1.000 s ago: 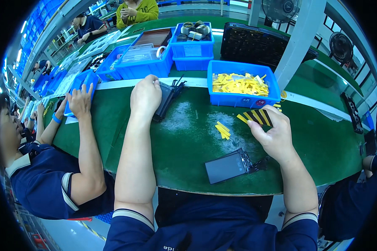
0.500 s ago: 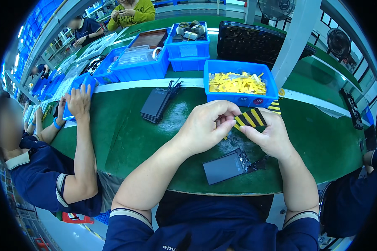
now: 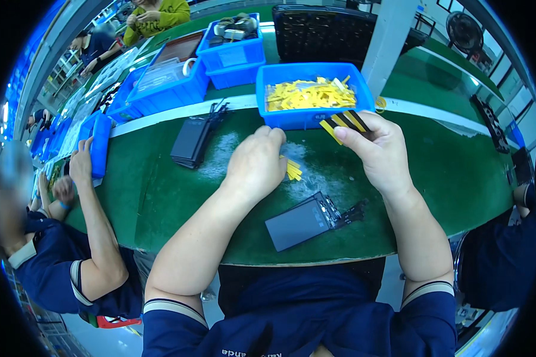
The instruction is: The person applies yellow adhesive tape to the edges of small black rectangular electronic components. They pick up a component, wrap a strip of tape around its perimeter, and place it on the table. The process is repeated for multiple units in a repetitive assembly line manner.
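Pinched in my right hand [image 3: 384,149] is a flat black-and-yellow striped piece [image 3: 352,121], its loose end pointing left toward the blue bin. My left hand [image 3: 256,162] is low over the green tabletop with its fingers curled; anything between the fingertips is hidden. Short yellow strips [image 3: 294,171] lie fanned on the table, partly covered by that hand. Nearer me lies a small stack of flat dark-grey rectangular packs [image 3: 296,225] with black leads at the right end. Another stack of such packs [image 3: 189,141] stands to the left of my left hand.
Yellow strips fill a blue bin [image 3: 363,98] just beyond my hands. More blue bins [image 3: 190,89] stand at the back left, and a black tray [image 3: 324,35] leans behind. A grey post [image 3: 390,47] rises at the right. A co-worker's arm [image 3: 98,208] reaches in on my left.
My hands have moved apart: the left went down and left to the yellow strips, while the right kept the striped piece. The view has shifted, so the scene sits further left and higher.
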Available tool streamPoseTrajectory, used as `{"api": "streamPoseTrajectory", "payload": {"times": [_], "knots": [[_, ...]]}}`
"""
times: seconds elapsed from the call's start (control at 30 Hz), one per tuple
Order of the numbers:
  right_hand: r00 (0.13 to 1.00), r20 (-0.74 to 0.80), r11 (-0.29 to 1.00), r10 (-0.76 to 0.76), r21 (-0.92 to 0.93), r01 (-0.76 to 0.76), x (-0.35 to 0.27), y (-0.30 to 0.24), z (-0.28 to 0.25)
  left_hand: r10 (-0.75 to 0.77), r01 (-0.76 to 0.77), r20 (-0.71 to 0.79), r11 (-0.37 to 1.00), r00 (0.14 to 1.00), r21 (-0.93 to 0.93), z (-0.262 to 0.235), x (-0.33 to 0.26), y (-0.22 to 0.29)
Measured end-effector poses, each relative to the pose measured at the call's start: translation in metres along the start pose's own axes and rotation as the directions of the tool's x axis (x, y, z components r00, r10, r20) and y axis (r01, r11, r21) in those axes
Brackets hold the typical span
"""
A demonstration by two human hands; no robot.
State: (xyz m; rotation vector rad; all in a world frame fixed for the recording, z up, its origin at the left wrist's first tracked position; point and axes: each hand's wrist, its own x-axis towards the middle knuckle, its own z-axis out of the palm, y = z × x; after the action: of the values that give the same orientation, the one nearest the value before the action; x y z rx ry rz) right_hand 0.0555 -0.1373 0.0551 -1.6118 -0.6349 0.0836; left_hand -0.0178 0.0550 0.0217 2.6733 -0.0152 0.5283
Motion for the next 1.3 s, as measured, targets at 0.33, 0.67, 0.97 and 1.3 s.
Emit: {"api": "streamPoseTrajectory", "payload": {"times": [0.33,0.67,0.97,1.3], "knots": [[0.964,-0.011,0.944,-0.266,-0.207,0.258,-0.002,0.000,0.003,0.245,-0.254,0.443,0.966,0.862,-0.040,-0.042,-0.024,0.054],[0.907,-0.166,0.922,-0.387,-0.090,0.376,-0.008,-0.013,0.001,0.054,0.092,0.300,0.887,0.953,-0.452,-0.042,-0.013,0.043],[0.976,0.001,0.973,-0.216,-0.078,0.215,-0.009,-0.017,0.002,-0.005,0.184,0.205,0.468,0.979,-0.865,-0.022,-0.014,0.034],[0.970,-0.041,0.969,-0.241,-0.058,0.239,-0.006,-0.013,-0.001,0.011,0.186,0.212,0.439,0.977,-0.879,-0.022,-0.014,0.034]]}}
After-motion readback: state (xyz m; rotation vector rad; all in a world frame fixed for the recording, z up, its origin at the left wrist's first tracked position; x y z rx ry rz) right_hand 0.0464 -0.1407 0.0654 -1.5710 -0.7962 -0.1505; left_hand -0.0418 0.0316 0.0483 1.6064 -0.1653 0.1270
